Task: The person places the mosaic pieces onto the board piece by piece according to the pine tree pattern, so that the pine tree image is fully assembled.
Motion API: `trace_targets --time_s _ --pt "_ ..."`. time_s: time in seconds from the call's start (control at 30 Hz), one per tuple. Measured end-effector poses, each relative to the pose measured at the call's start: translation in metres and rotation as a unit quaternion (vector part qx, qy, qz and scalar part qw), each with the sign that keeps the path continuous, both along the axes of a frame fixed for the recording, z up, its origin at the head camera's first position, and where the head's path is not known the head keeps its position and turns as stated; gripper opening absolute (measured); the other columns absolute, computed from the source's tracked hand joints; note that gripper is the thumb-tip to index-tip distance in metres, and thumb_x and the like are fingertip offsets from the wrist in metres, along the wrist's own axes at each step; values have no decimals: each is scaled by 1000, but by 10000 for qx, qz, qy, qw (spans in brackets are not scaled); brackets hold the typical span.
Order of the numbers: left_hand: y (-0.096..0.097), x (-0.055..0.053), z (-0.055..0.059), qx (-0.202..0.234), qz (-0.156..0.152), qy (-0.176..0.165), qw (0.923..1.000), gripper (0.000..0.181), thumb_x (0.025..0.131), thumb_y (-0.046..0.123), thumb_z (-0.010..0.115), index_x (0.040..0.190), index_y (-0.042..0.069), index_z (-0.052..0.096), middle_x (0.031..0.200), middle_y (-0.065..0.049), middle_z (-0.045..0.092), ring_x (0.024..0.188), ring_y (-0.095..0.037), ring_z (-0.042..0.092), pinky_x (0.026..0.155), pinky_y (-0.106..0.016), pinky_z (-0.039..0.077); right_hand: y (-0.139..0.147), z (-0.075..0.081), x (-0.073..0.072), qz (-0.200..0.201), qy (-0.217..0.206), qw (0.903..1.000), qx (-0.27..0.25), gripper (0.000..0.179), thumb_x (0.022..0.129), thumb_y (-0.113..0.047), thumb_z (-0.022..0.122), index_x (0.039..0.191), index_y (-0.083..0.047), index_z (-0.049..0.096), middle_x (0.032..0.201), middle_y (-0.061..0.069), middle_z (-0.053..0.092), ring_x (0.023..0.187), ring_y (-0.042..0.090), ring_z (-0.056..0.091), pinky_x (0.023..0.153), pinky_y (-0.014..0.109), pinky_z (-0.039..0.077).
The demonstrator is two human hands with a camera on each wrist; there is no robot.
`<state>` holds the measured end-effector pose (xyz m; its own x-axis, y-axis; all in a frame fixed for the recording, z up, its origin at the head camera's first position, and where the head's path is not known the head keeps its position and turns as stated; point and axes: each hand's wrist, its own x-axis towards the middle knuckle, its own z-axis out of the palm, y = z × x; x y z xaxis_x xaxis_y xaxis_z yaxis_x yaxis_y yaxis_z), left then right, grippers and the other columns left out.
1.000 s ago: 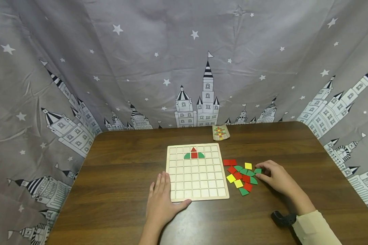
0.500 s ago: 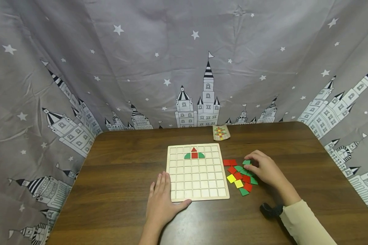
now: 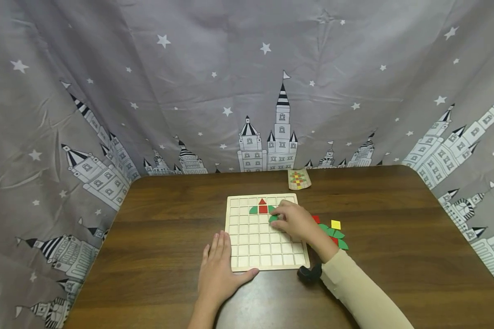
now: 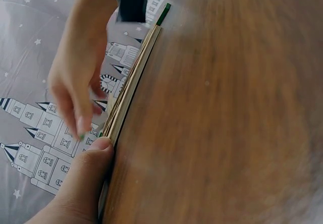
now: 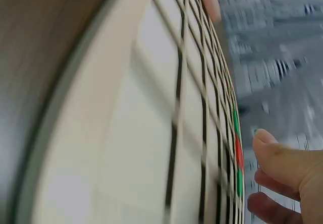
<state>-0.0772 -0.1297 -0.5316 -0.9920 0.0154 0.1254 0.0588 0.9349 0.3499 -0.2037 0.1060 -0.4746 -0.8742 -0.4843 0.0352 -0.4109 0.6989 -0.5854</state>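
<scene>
Right hand (image 3: 296, 222) pinches a green curved-edged tile (image 3: 273, 219) over the pale wooden grid board (image 3: 254, 250), left hand (image 3: 217, 273) spread at its edge; placement appears underway, requiring cell alignment.

Two bare hands (image 3: 217, 269) and one pale wooden grid board (image 3: 255, 250) show. The board carries one red triangular tile (image 3: 262, 202), one red square tile (image 3: 262, 209) and two green curved tiles (image 3: 252, 210).

I've got the left hand (image 3: 218, 269) lying palm down, fingers pretty straight, thumb stuck out sideways. Right arm (image 3: 358, 290) is angled inward, with the right hand (image 3: 294, 220) farther forward, thumb and fingers bent into a pinch.
</scene>
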Motion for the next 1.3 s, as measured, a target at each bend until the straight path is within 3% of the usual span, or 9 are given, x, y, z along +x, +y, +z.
trace_targets --time_s 0.23,0.4,0.67,1.03,1.3 --pt "0 2 2 -31 -24 104 9999 129 67 90 56 156 1 26 164 -14 25 153 -30 22 124 -52 19 -57 -1 3 221 433 9983 333 30 91 -29 72 117 -12 73 108 0 67 93 16 64 85 36 55" --pt "0 2 4 -58 -59 31 10000 129 68 90 55 156 1 24 164 -14 22 154 -29 20 125 -51 17 -77 -5 3 201 768 9960 410 28 89 -29 74 112 -13 75 106 -1 69 95 17 66 84 35 56" --pt "0 1 3 -76 -51 -17 10000 130 68 91 53 157 2 23 165 -12 20 154 -28 18 125 -51 16 -83 -13 1 87 739 9965 373 23 87 -28 76 105 -13 78 100 -3 68 89 14 63 75 25 53" --pt "0 1 3 -30 -42 34 10000 129 69 90 54 157 1 23 165 -13 21 154 -28 19 125 -51 17 -87 -15 -1 -36 492 9988 74 24 86 -26 78 104 -11 78 87 -4 60 77 8 49 64 19 42" --pt "0 1 3 -61 -44 30 10000 129 68 91 53 156 1 24 165 -13 21 154 -28 19 125 -52 16 -88 -17 -2 -87 348 9993 86 25 86 -26 78 106 -12 78 84 -6 57 75 8 45 62 19 41"
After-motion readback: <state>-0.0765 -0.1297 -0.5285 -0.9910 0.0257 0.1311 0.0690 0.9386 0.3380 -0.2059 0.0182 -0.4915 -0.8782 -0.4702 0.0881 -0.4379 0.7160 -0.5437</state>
